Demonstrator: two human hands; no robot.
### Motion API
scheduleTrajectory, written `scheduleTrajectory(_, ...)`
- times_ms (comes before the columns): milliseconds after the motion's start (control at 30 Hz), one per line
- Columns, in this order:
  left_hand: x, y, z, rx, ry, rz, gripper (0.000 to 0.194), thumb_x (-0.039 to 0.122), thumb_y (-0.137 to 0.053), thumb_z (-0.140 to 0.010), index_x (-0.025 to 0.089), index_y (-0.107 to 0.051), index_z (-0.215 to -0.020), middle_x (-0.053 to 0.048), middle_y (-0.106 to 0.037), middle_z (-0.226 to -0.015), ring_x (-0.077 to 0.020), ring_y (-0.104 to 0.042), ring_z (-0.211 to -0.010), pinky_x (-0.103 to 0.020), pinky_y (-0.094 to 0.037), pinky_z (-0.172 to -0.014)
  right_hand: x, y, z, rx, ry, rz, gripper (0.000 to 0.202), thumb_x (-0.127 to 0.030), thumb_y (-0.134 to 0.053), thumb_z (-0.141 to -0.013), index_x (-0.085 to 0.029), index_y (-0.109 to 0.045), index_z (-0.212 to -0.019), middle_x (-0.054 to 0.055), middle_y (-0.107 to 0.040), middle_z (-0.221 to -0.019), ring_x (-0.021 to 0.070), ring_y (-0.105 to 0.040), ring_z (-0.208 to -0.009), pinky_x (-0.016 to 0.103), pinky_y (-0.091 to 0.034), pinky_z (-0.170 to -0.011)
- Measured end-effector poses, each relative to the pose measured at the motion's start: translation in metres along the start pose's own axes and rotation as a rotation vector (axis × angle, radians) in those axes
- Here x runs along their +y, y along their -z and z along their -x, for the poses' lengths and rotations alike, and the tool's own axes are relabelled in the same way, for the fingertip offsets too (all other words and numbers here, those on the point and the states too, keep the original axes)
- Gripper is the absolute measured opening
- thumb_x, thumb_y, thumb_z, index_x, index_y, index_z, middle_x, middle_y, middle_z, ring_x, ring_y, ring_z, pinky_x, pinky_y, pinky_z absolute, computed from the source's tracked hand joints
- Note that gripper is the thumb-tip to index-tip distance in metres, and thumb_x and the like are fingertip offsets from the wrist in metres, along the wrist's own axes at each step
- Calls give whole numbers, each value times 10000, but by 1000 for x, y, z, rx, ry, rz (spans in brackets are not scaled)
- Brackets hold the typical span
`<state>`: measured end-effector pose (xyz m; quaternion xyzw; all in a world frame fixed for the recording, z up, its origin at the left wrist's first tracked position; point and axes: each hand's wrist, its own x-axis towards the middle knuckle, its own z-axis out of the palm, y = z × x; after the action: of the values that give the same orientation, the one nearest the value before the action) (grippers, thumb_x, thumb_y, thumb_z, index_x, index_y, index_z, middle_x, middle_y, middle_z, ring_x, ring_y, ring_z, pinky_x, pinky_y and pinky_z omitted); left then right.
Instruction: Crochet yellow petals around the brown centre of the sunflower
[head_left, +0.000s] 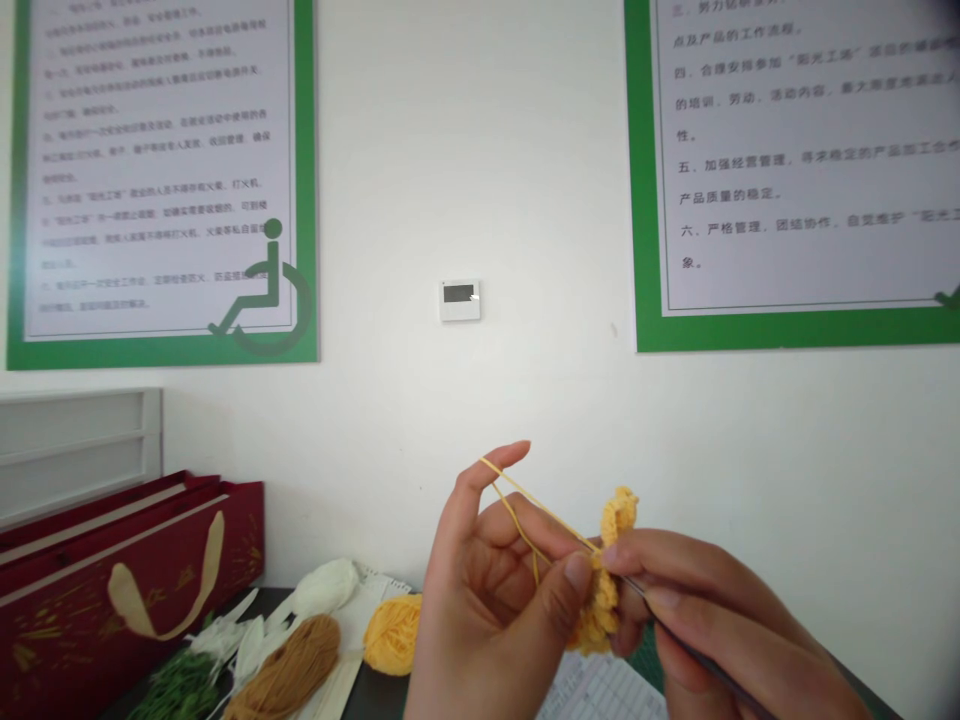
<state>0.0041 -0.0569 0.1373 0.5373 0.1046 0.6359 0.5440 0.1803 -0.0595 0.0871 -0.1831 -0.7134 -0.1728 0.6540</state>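
My left hand (499,590) pinches a yellow crochet piece (619,515) between thumb and fingers. Its raised index finger carries a strand of yellow yarn (536,498), which runs taut down to the piece. In my right hand (720,600) is a thin dark crochet hook (705,660), held like a pen, with its tip at the stitches. The fingers of both hands meet at the piece and cover much of its lower part. Left of my wrist lies a ball of yellow yarn (393,634).
Brown yarn (289,670), white yarn (326,588) and green yarn (176,688) lie at the lower left beside a dark red gift bag (75,610). A printed sheet (600,690) is under my hands. Behind, the wall bears a small white panel (460,301) and two green-framed posters (319,200).
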Motion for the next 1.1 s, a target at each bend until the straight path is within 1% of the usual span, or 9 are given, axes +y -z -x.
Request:
scheduleTrajectory(133, 0, 0, -1, 8, 22, 67, 688, 130, -867, -798, 233, -531, -1390, 27, -715, -732, -132, -683, -653, -231, -550, -638, -1, -15, -2, 136, 2, -29, 452, -79, -796, -790, -320, -787, -1172, 80, -824, -994, 266, -805, -743, 337, -688, -521)
scheduleTrajectory(267, -2, 2, -3, 61, 57, 139, 767, 111, -916, -727, 194, -544, -1392, 34, -702, -702, -138, -676, -658, -264, -565, -671, -1, -39, -8, 333, -96, -304, 329, -74, -723, -855, -298, -758, -1093, 42, -726, -925, 148, -690, -548, 259, -585, -399)
scheduleTrajectory(367, -3, 4, -4, 69, 104, 190, 776, 106, -934, -689, 163, -568, -1371, 16, -713, -719, -147, -689, -677, -262, -552, -678, 4, -52, -11, 338, -137, -480, 292, -79, -726, -858, -315, -732, -1030, 11, -683, -881, 119, -631, -533, 214, -512, -366)
scheduleTrajectory(500, -4, 3, -4, 66, 109, 192, 744, 113, -934, -677, 149, -594, -1338, 5, -718, -721, -147, -690, -682, -254, -543, -681, 13, -56, 0, 407, -3, -276, 227, -132, -754, -855, -305, -769, -1001, 12, -695, -834, 155, -677, -595, 255, -573, -431)
scheduleTrajectory(600, -5, -3, -2, 89, 53, 119, 774, 141, -924, -700, 190, -552, -1377, 15, -714, -707, -150, -673, -659, -252, -542, -646, 13, -52, 15, 370, -31, -14, 334, -66, -721, -846, -259, -769, -1114, 50, -777, -871, 165, -714, -576, 229, -559, -398)
scheduleTrajectory(700, -7, -9, 1, 174, -64, -23, 842, 160, -879, -767, 280, -444, -1477, 17, -718, -741, -176, -690, -671, -275, -566, -646, 3, -44, 16, 270, -67, 66, 309, -90, -753, -836, -262, -756, -1093, 72, -811, -907, 226, -780, -707, 309, -662, -563)
scheduleTrajectory(833, -8, -10, 2, 188, -105, -69, 801, 162, -838, -814, 299, -428, -1489, 21, -693, -765, -156, -662, -665, -252, -558, -640, -13, -35, -6, 299, -208, -181, 146, -152, -625, -962, -245, -699, -1047, 71, -756, -812, 232, -761, -696, 326, -634, -530)
scheduleTrajectory(900, -8, -8, 1, 165, -97, -53, 774, 163, -832, -826, 291, -436, -1478, 19, -696, -770, -136, -639, -658, -226, -531, -627, -17, -35, -17, 413, -280, -326, 141, -180, -545, -1023, -261, -644, -1083, 36, -720, -781, 191, -729, -617, 299, -604, -503)
scheduleTrajectory(1100, -5, -8, 2, 131, -70, -23, 780, 184, -852, -822, 296, -429, -1467, 21, -707, -777, -126, -656, -688, -210, -522, -655, -13, -37, -25, 316, -454, -634, 173, -234, -444, -1082, -259, -607, -1027, -12, -653, -768, 115, -661, -503, 240, -561, -468)
